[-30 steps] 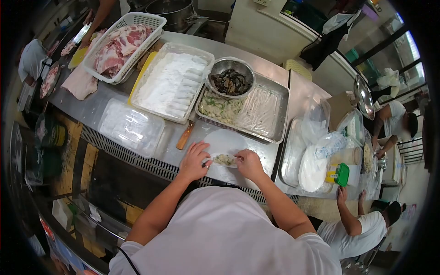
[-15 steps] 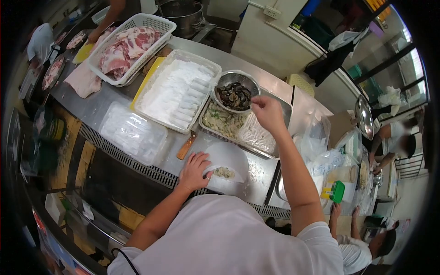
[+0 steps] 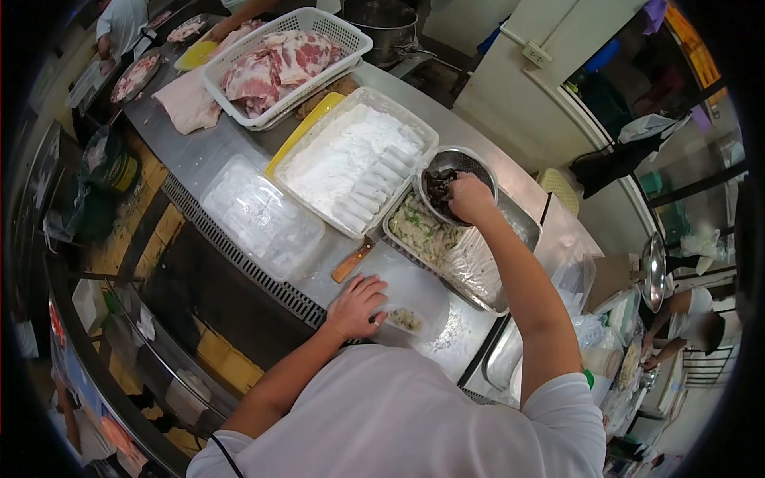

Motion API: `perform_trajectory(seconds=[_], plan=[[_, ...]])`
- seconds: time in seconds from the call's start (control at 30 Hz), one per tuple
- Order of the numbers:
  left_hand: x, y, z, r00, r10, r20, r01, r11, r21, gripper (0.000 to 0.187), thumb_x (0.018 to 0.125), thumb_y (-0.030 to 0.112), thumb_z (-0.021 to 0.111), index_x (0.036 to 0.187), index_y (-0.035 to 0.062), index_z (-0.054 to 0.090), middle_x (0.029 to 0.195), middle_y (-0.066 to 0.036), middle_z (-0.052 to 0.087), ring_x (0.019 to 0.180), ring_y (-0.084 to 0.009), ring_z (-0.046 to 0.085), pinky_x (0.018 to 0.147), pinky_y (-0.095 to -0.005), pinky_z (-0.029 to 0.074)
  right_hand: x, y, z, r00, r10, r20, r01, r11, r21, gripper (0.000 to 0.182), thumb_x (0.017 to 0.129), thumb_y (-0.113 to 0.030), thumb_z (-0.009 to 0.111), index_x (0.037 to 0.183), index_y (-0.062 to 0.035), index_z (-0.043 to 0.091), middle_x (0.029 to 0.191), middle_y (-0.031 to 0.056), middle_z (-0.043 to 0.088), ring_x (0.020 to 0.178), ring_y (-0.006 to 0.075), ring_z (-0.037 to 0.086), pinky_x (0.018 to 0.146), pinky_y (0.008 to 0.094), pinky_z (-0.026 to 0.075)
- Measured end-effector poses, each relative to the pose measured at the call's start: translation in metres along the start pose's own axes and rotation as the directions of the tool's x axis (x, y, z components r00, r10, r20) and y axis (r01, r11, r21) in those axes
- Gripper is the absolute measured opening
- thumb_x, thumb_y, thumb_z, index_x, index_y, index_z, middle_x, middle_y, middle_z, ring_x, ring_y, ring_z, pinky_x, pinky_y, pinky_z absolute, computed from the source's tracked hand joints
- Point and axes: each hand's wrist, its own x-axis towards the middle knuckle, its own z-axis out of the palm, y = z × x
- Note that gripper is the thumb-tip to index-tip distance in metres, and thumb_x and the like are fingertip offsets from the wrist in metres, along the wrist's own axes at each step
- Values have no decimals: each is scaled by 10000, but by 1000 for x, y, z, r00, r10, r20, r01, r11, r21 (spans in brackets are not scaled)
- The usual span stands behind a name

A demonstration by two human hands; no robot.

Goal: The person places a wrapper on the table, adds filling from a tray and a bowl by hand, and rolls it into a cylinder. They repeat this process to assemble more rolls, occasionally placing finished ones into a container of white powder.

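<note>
My left hand [image 3: 356, 307] lies flat with fingers apart, at the left edge of a thin white wrapper sheet [image 3: 422, 291] on the steel table. On the sheet's near part is a small heap of pale filling with green bits [image 3: 405, 319]. My right hand [image 3: 472, 197] reaches into a metal colander [image 3: 488, 166] of dark, soft-looking food pieces [image 3: 439, 188]. Its fingers are bent down among them, and the fingertips are hidden. Below the colander, a steel tray [image 3: 488, 306] holds pale green-flecked filling [image 3: 422, 231] and a plastic-covered white portion [image 3: 474, 259].
A tub of white powder [image 3: 339, 151] holds several white rolls [image 3: 370, 191]. Nearby are a clear lidded container [image 3: 263, 219], a wooden-handled knife [image 3: 352, 261] and a basket of raw meat [image 3: 283, 68]. Another person [image 3: 689, 327] works at far right.
My right hand has gone from the colander's near rim down into the dark pieces. My left hand stays by the wrapper sheet. The whole view has shifted, with the table's things further right.
</note>
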Motion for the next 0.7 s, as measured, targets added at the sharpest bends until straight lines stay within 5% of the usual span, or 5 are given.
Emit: perform_trajectory(seconds=[0.27,0.47,0.57,0.7], plan=[[2,4,-2,1000,-8,-14,8,1000,-5,324,874,240,794,1154,86,744,1463,-116,657,1482,-323,524,1301,-545,330,18,-1,12,962,25,-272,38,974,224,272,841,-94,692,1062,-32,837,1108,243,786,1082,422,757,970,504,613],[2,3,-2,1000,-21,6,21,1000,-1,331,873,241,794,1165,95,740,1473,-111,648,1488,-323,520,1308,-542,322,27,-1,7,981,136,-137,-67,906,417,298,845,-100,696,1098,-71,852,1090,261,795,1054,413,774,971,486,616],[1,2,0,1000,-19,8,19,1000,-3,332,869,237,797,1162,95,738,1475,-111,645,1488,-324,520,1310,-541,320,27,-3,9,997,-20,-73,47,919,391,295,851,-100,691,1098,-71,848,1095,260,792,1059,417,773,970,502,612],[1,3,-1,1000,-17,1,17,1000,-10,330,867,233,800,1160,96,738,1472,-113,646,1488,-327,519,1306,-543,324,27,-17,25,992,-40,-118,66,972,226,289,853,-124,706,1103,-73,842,1100,244,793,1057,415,773,966,504,613]])
